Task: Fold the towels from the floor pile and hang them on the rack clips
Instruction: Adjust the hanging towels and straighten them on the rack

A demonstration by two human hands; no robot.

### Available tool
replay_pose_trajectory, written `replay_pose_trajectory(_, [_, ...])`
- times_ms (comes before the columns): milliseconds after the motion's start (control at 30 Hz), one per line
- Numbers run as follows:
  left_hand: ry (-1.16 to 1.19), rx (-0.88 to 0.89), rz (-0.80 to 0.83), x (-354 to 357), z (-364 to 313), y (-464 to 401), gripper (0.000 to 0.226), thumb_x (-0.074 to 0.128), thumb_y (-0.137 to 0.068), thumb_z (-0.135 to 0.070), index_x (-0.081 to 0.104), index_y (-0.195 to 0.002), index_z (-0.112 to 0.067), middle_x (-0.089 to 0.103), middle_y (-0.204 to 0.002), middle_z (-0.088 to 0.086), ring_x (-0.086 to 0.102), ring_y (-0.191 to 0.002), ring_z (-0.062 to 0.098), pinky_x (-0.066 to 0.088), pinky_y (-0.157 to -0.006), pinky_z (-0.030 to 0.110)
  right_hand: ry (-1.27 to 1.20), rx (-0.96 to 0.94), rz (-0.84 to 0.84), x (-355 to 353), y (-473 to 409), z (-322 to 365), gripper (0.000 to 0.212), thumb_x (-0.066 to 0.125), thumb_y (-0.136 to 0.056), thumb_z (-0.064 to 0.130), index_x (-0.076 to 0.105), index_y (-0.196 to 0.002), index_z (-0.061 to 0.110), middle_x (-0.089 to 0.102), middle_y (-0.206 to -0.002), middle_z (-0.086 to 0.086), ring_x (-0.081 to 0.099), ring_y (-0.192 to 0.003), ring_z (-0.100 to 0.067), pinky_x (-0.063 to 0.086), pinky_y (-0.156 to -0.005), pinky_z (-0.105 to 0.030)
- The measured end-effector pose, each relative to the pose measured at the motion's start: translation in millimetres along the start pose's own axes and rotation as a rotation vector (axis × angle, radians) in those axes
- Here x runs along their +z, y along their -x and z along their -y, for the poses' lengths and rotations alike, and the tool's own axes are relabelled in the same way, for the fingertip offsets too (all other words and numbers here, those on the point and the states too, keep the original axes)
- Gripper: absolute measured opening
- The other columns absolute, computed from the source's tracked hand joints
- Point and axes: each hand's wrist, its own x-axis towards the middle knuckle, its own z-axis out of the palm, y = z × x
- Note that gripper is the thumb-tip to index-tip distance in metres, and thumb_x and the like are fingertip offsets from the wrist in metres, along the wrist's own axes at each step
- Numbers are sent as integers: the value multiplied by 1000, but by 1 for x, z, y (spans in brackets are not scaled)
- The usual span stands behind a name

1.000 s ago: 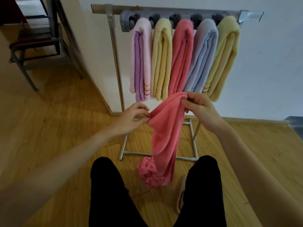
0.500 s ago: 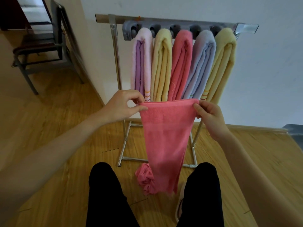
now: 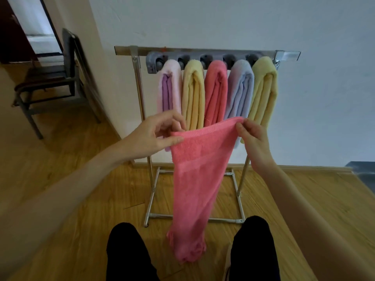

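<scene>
A pink towel [image 3: 194, 185] hangs between my hands, its top edge stretched across and its lower end dangling between my legs near the floor. My left hand [image 3: 156, 134] pinches the top left corner. My right hand [image 3: 251, 138] pinches the top right corner, held slightly higher. Behind the towel stands the metal rack [image 3: 140, 94] with a grey clip bar [image 3: 151, 63]. Folded towels hang from its clips: a lilac one [image 3: 169, 88], a yellow one [image 3: 192, 94], a coral one [image 3: 216, 92], a pale blue one [image 3: 240, 90] and another yellow one [image 3: 263, 92].
A dark chair [image 3: 50, 78] stands at the back left by a doorway. The white wall [image 3: 324, 98] is close behind the rack. The rack's base frame [image 3: 223, 220] lies on the wooden floor [image 3: 60, 189] just ahead of my legs [image 3: 129, 254].
My hands moved apart and spread the towel's bunched top edge flat. The towel rose, lifting its crumpled lower end up from the floor. The view tilted so the rack sits lower in the frame.
</scene>
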Motion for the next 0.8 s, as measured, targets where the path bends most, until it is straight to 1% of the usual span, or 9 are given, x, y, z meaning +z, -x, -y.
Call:
replay_pose_trajectory(133, [-94,-12,206,3,-4,6,16,66,-86,-6,71,-98,-16,65,-94,-2,63,-91,18,56,-80,34,42,13,39,14,-3,-7,19,47,-97,8,63,-88,14,54,-72,8,50,-70,-2,41,-69,-21])
replay_pose_trajectory(200, [-134,-36,326,3,-5,8,23,68,-85,-8,70,-105,-18,64,-98,-5,63,-94,13,54,-84,29,56,28,52,20,-4,-10,25,47,-97,8,61,-81,22,51,-67,15,48,-63,5,39,-65,-17])
replay_pose_trajectory(267, [-217,-31,441,4,-5,9,30,67,-85,-8,68,-113,-18,62,-103,-8,61,-98,8,50,-85,18,60,32,61,24,-3,-14,29,47,-97,7,58,-75,23,48,-63,18,45,-60,6,36,-62,-13])
replay_pose_trajectory(333, [-342,28,481,8,-3,9,32,66,-85,-4,68,-114,-19,63,-103,-8,59,-97,4,47,-84,13,66,43,81,28,-2,-18,24,47,-97,6,60,-79,15,50,-68,11,46,-66,-1,36,-64,-16])
replay_pose_trajectory(433, [-459,173,445,17,0,10,23,65,-86,-4,72,-104,-16,65,-95,-4,57,-88,2,44,-79,11,77,51,115,31,0,-24,18,47,-97,7,63,-91,9,57,-81,-5,50,-79,-13,42,-73,-25])
replay_pose_trajectory(500, [-526,287,439,21,0,8,15,64,-86,-9,73,-96,-16,62,-90,-4,52,-84,1,43,-74,15,84,48,125,31,1,-26,18,47,-97,7,64,-90,9,56,-80,-7,50,-77,-13,41,-72,-25])
replay_pose_trajectory(600, [-604,420,448,30,-6,4,4,66,-85,-16,70,-84,-17,52,-97,-1,46,-91,7,40,-74,18,111,17,163,33,2,-27,25,48,-96,6,59,-77,16,49,-66,4,42,-63,-5,35,-61,-16])
replay_pose_trajectory(700, [-650,495,522,40,-9,-3,5,66,-85,-12,63,-81,-15,55,-109,5,50,-96,15,45,-77,28,145,-30,191,34,2,-30,20,49,-96,5,60,-80,4,45,-63,7,37,-58,-1,33,-58,-18])
replay_pose_trajectory(800, [-608,459,609,45,-10,-11,10,60,-85,-2,59,-81,-11,59,-87,5,48,-80,14,49,-80,40,147,-39,193,33,3,-30,18,49,-96,4,61,-83,6,46,-63,9,39,-56,3,33,-57,-13])
